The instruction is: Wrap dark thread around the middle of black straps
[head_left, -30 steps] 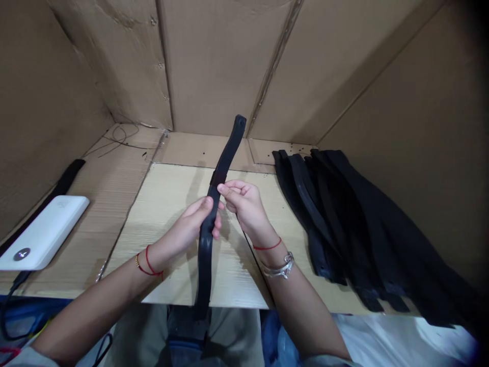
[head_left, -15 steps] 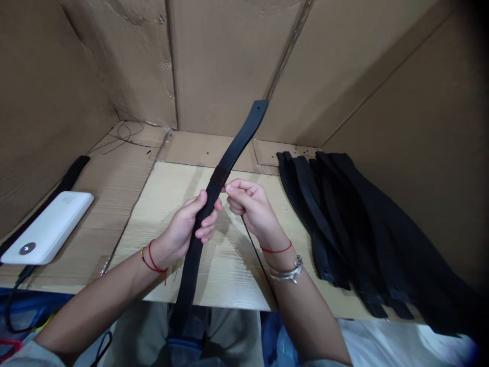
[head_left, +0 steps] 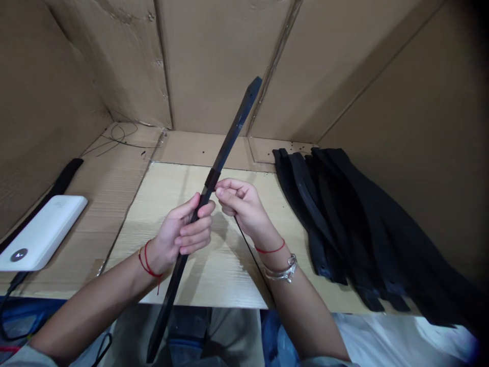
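Power bank (head_left: pixel 44 233): white, flat, laid on corrugated cardboard (head_left: pixel 128 145) at the far left; a black cable (head_left: pixel 13 285) is seen at its lower end.

Loose black strap (head_left: pixel 63 181): laid along the foot of the left cardboard wall, behind the power bank.

Left hand (head_left: pixel 183 229): closed around the black rubber strap (head_left: pixel 229 142), with the fingers curled across it and the thumb pressed on its upper edge. A red string (head_left: pixel 147 267) is tied at the wrist.

Black rubber strap: held on a diagonal, passing through the left hand below its middle. The upper end, with 1 small hole (head_left: pixel 250 93), points toward the back cardboard wall (head_left: pixel 225 66); the lower end hangs beyond the front edge of the board.

Dark band (head_left: pixel 212 178): wrapped around the strap just above the left hand.

Handling: judged light and flexible but firm enough to stay straight when held near the middle. The matte surface is not expected to be very slippery. The area beside the band appears the best place to take hold.

Right hand (head_left: pixel 239 201): fingers curled, thumb against them, tips just beside the band. Nothing is seen pinched; contact with the band cannot be told. A red string (head_left: pixel 269 250) and silver bangle (head_left: pixel 280 272) are worn at the wrist.

Pale board (head_left: pixel 237 275): laid beneath both hands.

Pile of black straps (head_left: pixel 336 214): overlapping, at the right, well apart from the right hand.
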Available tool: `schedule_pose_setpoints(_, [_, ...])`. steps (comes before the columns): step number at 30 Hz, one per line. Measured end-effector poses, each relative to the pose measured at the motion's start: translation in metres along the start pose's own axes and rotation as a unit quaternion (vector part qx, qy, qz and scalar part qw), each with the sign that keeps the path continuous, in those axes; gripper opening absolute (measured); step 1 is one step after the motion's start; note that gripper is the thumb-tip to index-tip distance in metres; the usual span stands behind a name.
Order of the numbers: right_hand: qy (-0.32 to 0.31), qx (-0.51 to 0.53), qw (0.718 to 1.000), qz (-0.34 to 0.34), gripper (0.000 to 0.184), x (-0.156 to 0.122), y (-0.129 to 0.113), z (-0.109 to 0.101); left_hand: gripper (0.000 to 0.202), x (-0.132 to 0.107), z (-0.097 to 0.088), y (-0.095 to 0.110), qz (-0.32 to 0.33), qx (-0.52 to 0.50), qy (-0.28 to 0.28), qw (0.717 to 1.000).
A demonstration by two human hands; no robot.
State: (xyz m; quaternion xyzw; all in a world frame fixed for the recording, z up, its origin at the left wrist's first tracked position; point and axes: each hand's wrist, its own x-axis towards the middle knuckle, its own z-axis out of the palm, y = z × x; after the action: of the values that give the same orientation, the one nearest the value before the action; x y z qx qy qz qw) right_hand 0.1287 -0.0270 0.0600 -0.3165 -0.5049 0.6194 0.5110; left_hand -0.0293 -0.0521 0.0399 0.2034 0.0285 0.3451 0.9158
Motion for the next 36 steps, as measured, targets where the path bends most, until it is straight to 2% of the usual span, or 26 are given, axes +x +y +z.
schedule_pose_setpoints(2, [0.006,-0.015,1.0,-0.005,0.029,0.001,0.002,-0.001,0.044,-0.001,-0.001,0.0,-0.01,-0.015,-0.009,1.0])
schedule_pose_setpoints(6, [0.024,-0.021,0.999,-0.013,0.029,0.001,0.004,-0.001,0.041,-0.001,-0.003,-0.001,-0.021,-0.021,0.009,1.0])
schedule_pose_setpoints(12, [-0.023,0.034,0.999,0.026,0.025,-0.001,0.006,0.004,0.041,0.0,-0.003,-0.003,-0.045,-0.025,0.01,0.999])
schedule_pose_setpoints(17, [-0.002,0.041,0.999,0.005,0.024,-0.003,0.01,0.007,0.045,0.0,-0.005,-0.005,-0.054,0.004,0.033,0.998])
schedule_pose_setpoints(22, [0.002,0.022,1.0,0.018,0.027,-0.004,0.01,0.005,0.04,0.003,-0.003,-0.005,-0.09,0.038,-0.013,0.995])
schedule_pose_setpoints(23, [0.009,0.016,1.0,0.012,0.027,-0.004,0.009,0.005,0.043,0.003,-0.001,-0.004,-0.086,0.053,-0.009,0.995])
schedule_pose_setpoints(25, [0.031,0.0,0.999,-0.011,0.027,-0.004,0.008,0.005,0.052,0.005,0.003,-0.003,-0.047,0.109,0.034,0.992])
schedule_pose_setpoints(27, [0.049,-0.017,0.998,-0.03,0.028,-0.003,0.006,0.005,0.051,0.005,0.008,-0.002,0.013,0.202,0.099,0.974])
schedule_pose_setpoints(30, [0.048,-0.033,0.998,-0.035,0.029,-0.002,0.004,0.005,0.035,0.003,0.012,0.0,0.074,0.353,0.166,0.918])
schedule_pose_setpoints(33, [0.034,-0.052,0.997,-0.042,0.029,-0.002,-0.001,0.005,0.033,0.001,0.014,0.001,0.088,0.418,0.181,0.886])
schedule_pose_setpoints(36, [0.029,-0.069,0.996,-0.044,0.032,-0.002,-0.005,0.003,0.034,0.001,0.015,0.002,0.08,0.423,0.176,0.885])
